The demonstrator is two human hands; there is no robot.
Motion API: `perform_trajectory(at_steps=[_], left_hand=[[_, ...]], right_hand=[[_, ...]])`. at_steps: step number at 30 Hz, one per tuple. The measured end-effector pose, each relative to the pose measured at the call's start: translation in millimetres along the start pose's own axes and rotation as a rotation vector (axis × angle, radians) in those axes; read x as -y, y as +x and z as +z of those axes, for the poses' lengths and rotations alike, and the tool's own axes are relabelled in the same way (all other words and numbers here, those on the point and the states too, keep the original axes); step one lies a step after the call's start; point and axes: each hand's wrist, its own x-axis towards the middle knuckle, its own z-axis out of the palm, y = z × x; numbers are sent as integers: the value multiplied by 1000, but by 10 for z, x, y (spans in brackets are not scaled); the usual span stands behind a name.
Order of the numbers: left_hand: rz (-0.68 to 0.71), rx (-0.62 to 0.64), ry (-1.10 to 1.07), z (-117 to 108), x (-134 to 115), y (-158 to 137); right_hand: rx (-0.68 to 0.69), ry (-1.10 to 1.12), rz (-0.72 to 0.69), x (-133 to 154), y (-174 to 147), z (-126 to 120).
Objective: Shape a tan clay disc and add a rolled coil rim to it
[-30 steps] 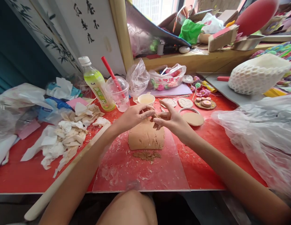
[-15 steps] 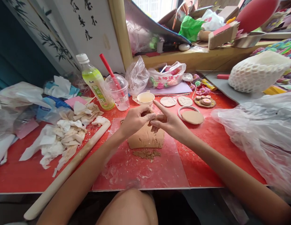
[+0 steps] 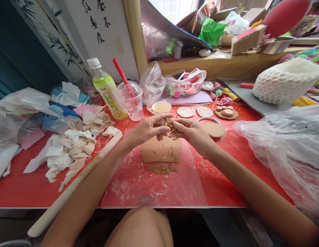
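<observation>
A red table (image 3: 226, 192) fills the head view, its far edge crowded with a large clear plastic bag (image 3: 288, 154) at the right and a heap of crumpled paper tissues (image 3: 72, 151) at the left. A clear plastic work sheet (image 3: 154, 185) lies at the near edge, and a long wooden rolling pin (image 3: 72, 192) runs diagonally just beside its left side. On the sheet sits a brown clay slab (image 3: 161, 151), with a smear of darker crumbs just in front of it. Behind stand a bottle of green drink (image 3: 106, 91), a clear lidded cup with a red straw (image 3: 130, 99) and a small paper cup (image 3: 161, 107); flat clay discs (image 3: 195, 112) lie to the right. Above the slab's far edge the left hand (image 3: 146, 128) and right hand (image 3: 190, 130) meet, fingertips together and pinched on a small piece of clay (image 3: 170, 124), largely hidden between the fingers.
</observation>
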Motion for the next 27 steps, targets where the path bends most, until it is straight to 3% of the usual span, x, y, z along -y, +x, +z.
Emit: perform_trajectory(at_steps=[5, 8, 15, 21, 24, 27], left_hand=[[27, -156, 306, 71, 26, 10], [107, -229, 536, 72, 40, 20], [251, -323, 757, 127, 121, 9], [252, -327, 746, 133, 114, -18], [211, -279, 616, -23, -12, 12], [81, -345, 523, -239, -147, 128]], right_hand=[[14, -44, -77, -1, -26, 60], [27, -31, -52, -1, -26, 68], [44, 74, 34, -79, -20, 71], [66, 112, 110, -73, -14, 51], [-45, 148, 126, -57, 47, -44], [-174, 153, 155, -79, 130, -191]])
